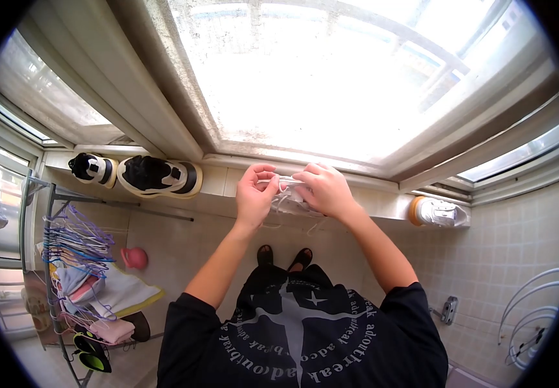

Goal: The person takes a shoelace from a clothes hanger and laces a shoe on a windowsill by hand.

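Note:
My left hand [255, 194] and my right hand [326, 189] meet over the window ledge, fingers closed on a white shoelace [286, 180] stretched between them. Beneath the fingers is a white shoe [290, 204], largely covered by my hands. Loose lace ends dangle below it. Farther right on the ledge rests a white sneaker [438, 212] with a tan sole. To the left of my hands, two black-and-white sneakers [160, 177] [92, 169] sit side by side.
A metal drying rack [52, 213] stands at left, with several hangers [79, 239] and cloths [121, 294]. A pink object [135, 258] lies on the floor beside it. Blue-white coiled tubing [538, 310] hangs at right. A bright window [305, 84] is ahead.

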Demonstrator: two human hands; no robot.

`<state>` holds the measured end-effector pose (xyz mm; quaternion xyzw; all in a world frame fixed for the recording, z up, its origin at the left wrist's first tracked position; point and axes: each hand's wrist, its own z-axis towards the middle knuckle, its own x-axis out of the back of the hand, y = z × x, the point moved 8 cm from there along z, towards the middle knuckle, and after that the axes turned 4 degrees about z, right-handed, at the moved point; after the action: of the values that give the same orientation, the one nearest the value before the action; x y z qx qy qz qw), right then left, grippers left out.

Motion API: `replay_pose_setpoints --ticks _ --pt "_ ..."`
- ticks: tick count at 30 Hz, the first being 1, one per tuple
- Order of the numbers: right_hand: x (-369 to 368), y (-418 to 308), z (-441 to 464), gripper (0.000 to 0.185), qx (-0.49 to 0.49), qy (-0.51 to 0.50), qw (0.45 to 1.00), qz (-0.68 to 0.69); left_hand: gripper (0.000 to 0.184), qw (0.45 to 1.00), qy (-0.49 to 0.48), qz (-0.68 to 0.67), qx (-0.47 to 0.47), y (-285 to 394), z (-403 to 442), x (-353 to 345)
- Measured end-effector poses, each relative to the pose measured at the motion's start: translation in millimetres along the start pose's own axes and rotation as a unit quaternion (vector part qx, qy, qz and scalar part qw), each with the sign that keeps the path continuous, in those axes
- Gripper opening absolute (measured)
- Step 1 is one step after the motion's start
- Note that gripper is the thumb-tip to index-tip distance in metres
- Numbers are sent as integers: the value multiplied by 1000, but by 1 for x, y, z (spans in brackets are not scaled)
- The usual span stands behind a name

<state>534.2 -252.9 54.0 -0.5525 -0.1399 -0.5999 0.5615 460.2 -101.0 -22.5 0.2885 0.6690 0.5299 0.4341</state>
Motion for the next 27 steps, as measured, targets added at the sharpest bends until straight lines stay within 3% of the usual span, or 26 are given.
replay_pose_setpoints --ticks 4,7,16,22,27 --pt "-24 19 4 14 -51 -59 997 -8 26 998 -19 67 4 -8 -6 -6" --pt "-24 30 3 14 -82 -39 992 84 29 989 -32 142 -16 -11 -6 -10" --pt "-21 27 3 13 -82 -24 992 88 33 955 -1 283 -94 8 0 -17" --pt "-23 29 3 13 -110 -50 988 94 32 962 6 258 -86 5 1 -16" --pt "-19 16 0 14 -59 -13 995 84 31 962 15 248 -117 4 -3 -20"
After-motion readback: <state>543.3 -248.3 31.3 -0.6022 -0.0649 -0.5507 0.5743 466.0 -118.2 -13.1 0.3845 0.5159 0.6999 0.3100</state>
